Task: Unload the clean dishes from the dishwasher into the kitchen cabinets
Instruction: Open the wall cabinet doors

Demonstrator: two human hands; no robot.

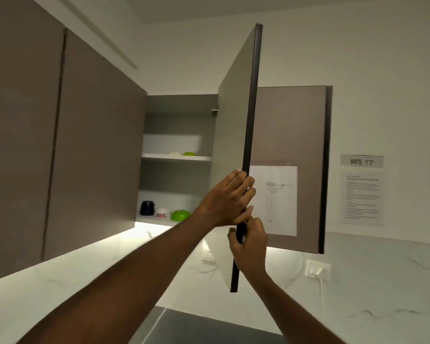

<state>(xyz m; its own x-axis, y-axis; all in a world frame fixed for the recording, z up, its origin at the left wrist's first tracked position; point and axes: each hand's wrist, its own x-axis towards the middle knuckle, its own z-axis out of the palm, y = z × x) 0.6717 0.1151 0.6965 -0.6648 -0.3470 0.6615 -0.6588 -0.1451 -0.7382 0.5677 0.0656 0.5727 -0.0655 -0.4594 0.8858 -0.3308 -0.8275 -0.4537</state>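
— Where are your hands?

— Both on the free edge of the open cabinet door (236,125). My left hand (227,199) is wrapped around the dark edge strip, fingers (249,181) curled over to the far side. My right hand (250,240) grips the same edge just below, thumb on the near face. The two hands almost touch.

— Are you holding any dishes?

— No, both hands are closed on the door and nothing else.

— So where are the dishes?

— Inside the cabinet (179,103), to the left of the door. On the lower shelf (157,220) there is a dark mug (147,208), a white bowl with a red pattern (162,212) beside it, and a green bowl (180,215) next to that, all in a row near the front. On the upper shelf (176,157) I see something green (189,153) and something pale (174,153) next to it; I cannot tell what they are.

— And the dishwasher?

— Out of view. I am looking upward.

— Anything else nearby?

— A second door (291,135) stands open behind the one I am holding, with a sheet of paper (276,194) stuck on it showing a line drawing. On the wall to the right is a sign reading "WS 17" (361,161) above a printed notice (361,198), and lower down a wall socket (318,270) with a white cable plugged in.
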